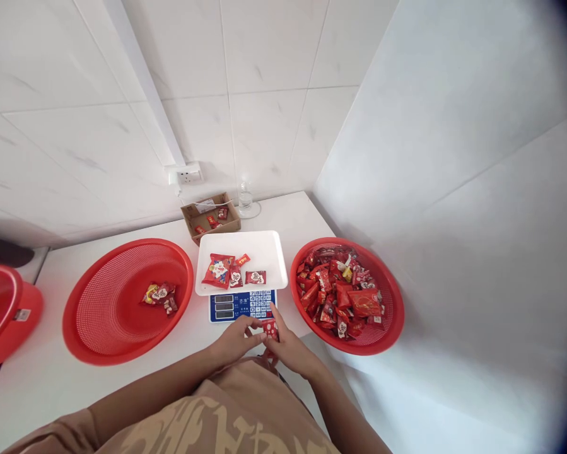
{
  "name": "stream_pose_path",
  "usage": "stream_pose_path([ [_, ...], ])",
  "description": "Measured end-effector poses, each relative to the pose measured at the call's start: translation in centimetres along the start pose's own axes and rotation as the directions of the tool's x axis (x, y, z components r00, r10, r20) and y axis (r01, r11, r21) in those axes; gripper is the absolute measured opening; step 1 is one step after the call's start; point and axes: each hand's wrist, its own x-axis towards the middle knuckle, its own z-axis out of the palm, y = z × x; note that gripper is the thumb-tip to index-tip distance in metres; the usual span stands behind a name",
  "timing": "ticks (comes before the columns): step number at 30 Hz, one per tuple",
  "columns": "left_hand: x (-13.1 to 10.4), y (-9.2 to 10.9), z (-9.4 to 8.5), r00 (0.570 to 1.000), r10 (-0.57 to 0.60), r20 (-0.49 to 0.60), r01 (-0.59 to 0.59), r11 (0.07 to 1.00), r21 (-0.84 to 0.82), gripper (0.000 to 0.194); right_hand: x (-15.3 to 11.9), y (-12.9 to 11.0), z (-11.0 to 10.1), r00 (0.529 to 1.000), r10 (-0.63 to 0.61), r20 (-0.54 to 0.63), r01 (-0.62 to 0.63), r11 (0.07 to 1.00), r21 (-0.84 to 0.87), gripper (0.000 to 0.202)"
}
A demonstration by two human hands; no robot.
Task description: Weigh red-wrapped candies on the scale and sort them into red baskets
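So the left hand (238,339) has its thumb and fingers curled in on a small red patterned wrapped packet (270,328), and the right hand (291,348) grips it from the other side, looser, index finger stretched out. The packet's right between both hands, just on the near side of the blue-panelled digital scale (241,309) with its white rectangular tray (270,250).

A small, white-spotted red packet (270,328) is held, partly covered.
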Motion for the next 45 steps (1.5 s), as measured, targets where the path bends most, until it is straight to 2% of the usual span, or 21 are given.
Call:
stream_pose_path([
  [2, -0.2, 0.3, -0.1, 0.997, -0.063, 0.045, 0.068, 0.991, -0.113, 0.046, -0.3, -0.4, -0.1, 0.999, 0.011, 0.039, -0.010, 1.000, -0.022, 0.085],
  [4, -0.4, 0.7, -0.2, 0.983, -0.119, 0.141, 0.152, 0.956, -0.250, 0.049, -0.5, -0.6, -0.2, 0.997, 0.027, 0.067, -0.025, 0.999, -0.028, 0.084],
  [6, -0.6, 1.1, -0.3, 0.973, -0.122, 0.194, 0.184, 0.921, -0.343, 0.042, -0.6, -0.6, -0.3, 0.995, 0.045, 0.088, -0.043, 0.999, -0.016, 0.082],
  [9, -0.6, 1.1, -0.5, 0.981, -0.096, 0.169, 0.158, 0.900, -0.407, 0.030, -0.4, -0.3, -0.3, 0.994, 0.053, 0.099, -0.056, 0.998, 0.024, 0.076],
  [15, -0.2, 0.8, -0.5, 0.970, -0.190, 0.150, 0.241, 0.825, -0.511, 0.034, -0.2, -0.6, -0.3, 0.998, 0.063, -0.016, -0.063, 0.998, 0.011, 0.048],
  [20, -0.3, 0.6, -0.6, 0.962, -0.226, 0.153, 0.273, 0.808, -0.521, 0.038, -0.6, -1.5, -0.6, 0.999, 0.032, -0.036, -0.034, 0.998, -0.061, 0.040],
  [25, -0.7, 0.7, -0.8, 0.957, -0.131, 0.259, 0.248, 0.831, -0.498, 0.036, -0.4, -1.1, -0.5, 0.999, -0.043, -0.012, 0.040, 0.990, -0.138, 0.031],
  [31, -0.4, 0.6, -0.8, 0.961, -0.111, 0.254, 0.233, 0.820, -0.523, 0.034, 0.1, -0.4, -0.2, 0.998, -0.052, -0.033, 0.047, 0.987, -0.154, 0.024],
  [37, -0.1, 0.3, -0.7, 0.972, -0.136, 0.191, 0.219, 0.815, -0.536, 0.038, 0.5, 0.0, -0.4, 0.987, -0.077, -0.138, 0.043, 0.972, -0.232, 0.035],
  [41, -0.4, 0.6, -0.6, 0.966, -0.163, 0.200, 0.247, 0.812, -0.528, 0.038, 0.3, -0.1, -0.6, 0.991, -0.069, -0.115, 0.032, 0.954, -0.299, 0.037],
  [45, -0.6, 0.9, -0.6, 0.957, -0.172, 0.233, 0.273, 0.804, -0.528, 0.037, 0.0, -0.3, -0.5, 0.989, -0.112, -0.100, 0.079, 0.953, -0.294, 0.036],
])
